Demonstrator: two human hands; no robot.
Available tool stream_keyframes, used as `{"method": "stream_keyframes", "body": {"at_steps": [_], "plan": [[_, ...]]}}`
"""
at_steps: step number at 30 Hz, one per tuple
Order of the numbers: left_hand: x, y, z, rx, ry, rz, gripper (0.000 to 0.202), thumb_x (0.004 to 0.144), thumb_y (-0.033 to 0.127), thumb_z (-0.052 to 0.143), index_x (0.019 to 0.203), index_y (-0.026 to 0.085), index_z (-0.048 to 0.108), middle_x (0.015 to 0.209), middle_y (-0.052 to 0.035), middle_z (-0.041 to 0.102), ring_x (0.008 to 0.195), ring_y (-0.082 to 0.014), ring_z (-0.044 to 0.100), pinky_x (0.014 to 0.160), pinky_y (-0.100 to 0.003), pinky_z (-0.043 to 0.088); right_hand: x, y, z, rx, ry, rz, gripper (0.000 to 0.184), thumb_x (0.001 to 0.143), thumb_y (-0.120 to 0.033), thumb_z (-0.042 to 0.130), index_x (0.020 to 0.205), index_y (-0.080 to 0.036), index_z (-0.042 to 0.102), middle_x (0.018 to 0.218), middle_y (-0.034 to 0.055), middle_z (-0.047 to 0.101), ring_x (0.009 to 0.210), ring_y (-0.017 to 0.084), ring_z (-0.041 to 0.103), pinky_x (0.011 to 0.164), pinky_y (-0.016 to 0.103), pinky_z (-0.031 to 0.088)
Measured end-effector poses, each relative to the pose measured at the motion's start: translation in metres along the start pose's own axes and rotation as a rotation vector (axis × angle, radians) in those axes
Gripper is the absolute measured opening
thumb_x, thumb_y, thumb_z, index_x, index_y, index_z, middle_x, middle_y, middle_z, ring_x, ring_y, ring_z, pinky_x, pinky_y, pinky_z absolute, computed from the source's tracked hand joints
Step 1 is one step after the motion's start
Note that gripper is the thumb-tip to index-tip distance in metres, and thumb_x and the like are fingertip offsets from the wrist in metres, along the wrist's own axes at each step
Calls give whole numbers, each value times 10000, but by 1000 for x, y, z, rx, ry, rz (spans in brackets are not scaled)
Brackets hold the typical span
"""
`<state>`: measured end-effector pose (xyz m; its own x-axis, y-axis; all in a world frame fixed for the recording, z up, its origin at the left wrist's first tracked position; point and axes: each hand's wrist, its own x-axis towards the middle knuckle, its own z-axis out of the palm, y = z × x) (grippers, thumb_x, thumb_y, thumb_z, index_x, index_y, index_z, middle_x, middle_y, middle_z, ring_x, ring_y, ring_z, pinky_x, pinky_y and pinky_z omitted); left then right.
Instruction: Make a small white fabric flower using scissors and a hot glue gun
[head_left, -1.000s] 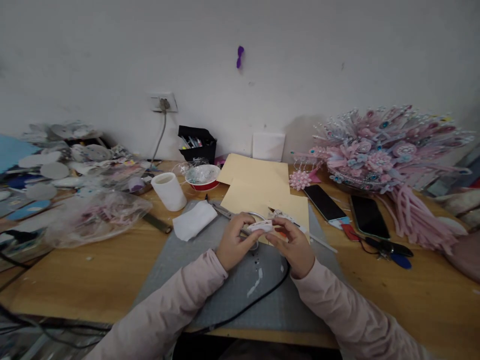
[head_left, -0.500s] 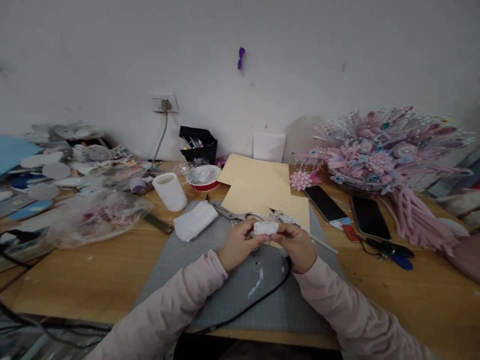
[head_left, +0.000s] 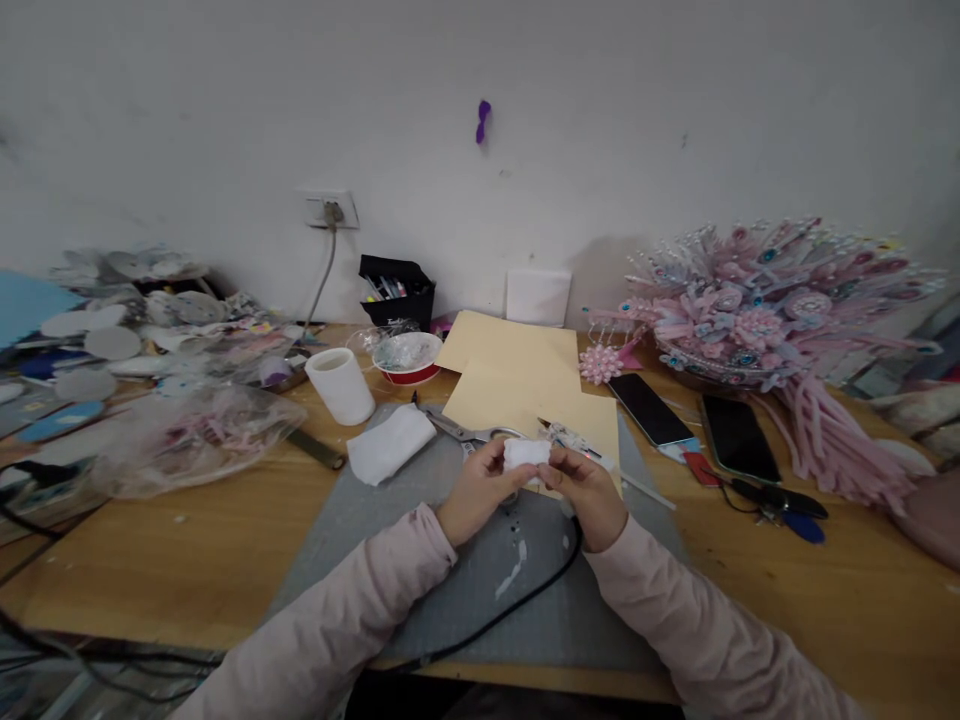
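My left hand (head_left: 478, 488) and my right hand (head_left: 587, 490) meet above a grey mat (head_left: 480, 570), both pinching a small white piece (head_left: 525, 453) between their fingertips. What the piece is I cannot make out. Metal scissors (head_left: 457, 428) lie just behind my left hand. A few small pale trinkets (head_left: 566, 433) rest on the cream paper (head_left: 525, 385) behind my right hand. A black cable (head_left: 517, 600) runs across the mat under my wrists.
A folded white cloth (head_left: 390, 443), a white cup (head_left: 341, 384) and a red-rimmed bowl (head_left: 407, 355) stand at the left rear. Two phones (head_left: 694, 418) and a big pink ornament pile (head_left: 765, 310) lie right. Clear bags and discs (head_left: 150, 380) crowd the left side.
Both hands have turned the white piece between the fingertips; it went from a flat strip to a more bunched, squarish shape. The hands stayed in nearly the same place.
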<state>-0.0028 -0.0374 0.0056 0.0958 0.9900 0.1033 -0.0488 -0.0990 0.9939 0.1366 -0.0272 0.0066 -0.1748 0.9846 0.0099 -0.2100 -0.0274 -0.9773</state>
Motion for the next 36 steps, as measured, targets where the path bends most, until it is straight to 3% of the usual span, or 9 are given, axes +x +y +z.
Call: {"method": "stream_keyframes", "body": {"at_steps": [4, 7, 14, 19, 26, 32, 36], "plan": [[2, -1, -4, 81, 31, 126, 250, 684, 313, 603, 861, 145, 547, 807, -20, 581, 760, -138, 514, 719, -266, 411, -1, 0, -4, -103, 22, -131, 370, 554, -359, 712, 864, -202, 587, 832, 22, 615, 763, 159, 549, 696, 302, 430], [3, 0, -7, 158, 50, 243, 179, 702, 251, 590, 850, 157, 556, 844, -24, 569, 800, -142, 515, 756, -269, 399, -2, 1, -7, -246, 37, -238, 395, 614, -327, 682, 974, -218, 561, 955, 52, 623, 870, 182, 554, 738, 323, 422], [3, 3, -8, 218, 22, 424, 104, 704, 204, 595, 802, 169, 586, 862, -41, 567, 851, -160, 517, 784, -289, 391, -3, -2, -8, -485, 39, -440, 321, 664, -287, 659, 968, -223, 581, 977, 63, 632, 901, 205, 553, 746, 341, 427], [2, 1, -7, 212, 15, 427, 98, 699, 182, 604, 797, 176, 595, 808, -21, 574, 808, -142, 517, 766, -271, 388, -2, -7, -10, -674, 13, -704, 83, 715, -242, 626, 796, -228, 639, 779, 34, 654, 825, 194, 541, 771, 341, 417], [2, 2, -3, -142, 156, 165, 297, 569, 172, 688, 823, 173, 534, 764, 17, 582, 713, -117, 533, 657, -224, 408, -2, -1, -8, -656, 91, -622, 81, 712, -251, 606, 770, -197, 619, 780, 50, 625, 776, 185, 560, 717, 321, 450], [1, 6, -2, -115, 139, 103, 223, 514, 154, 712, 691, 146, 577, 660, 20, 600, 640, -109, 520, 619, -217, 397, 0, -2, -8, -527, 40, -580, 104, 682, -253, 621, 766, -206, 659, 801, 58, 646, 841, 198, 563, 785, 337, 433], [1, 2, -3, -130, 120, 23, 217, 510, 180, 716, 683, 138, 591, 623, 30, 580, 595, -96, 494, 569, -205, 376, 2, 2, -9, -415, 93, -386, 87, 602, -268, 649, 634, -188, 643, 737, 49, 628, 765, 198, 568, 737, 335, 436]]}}
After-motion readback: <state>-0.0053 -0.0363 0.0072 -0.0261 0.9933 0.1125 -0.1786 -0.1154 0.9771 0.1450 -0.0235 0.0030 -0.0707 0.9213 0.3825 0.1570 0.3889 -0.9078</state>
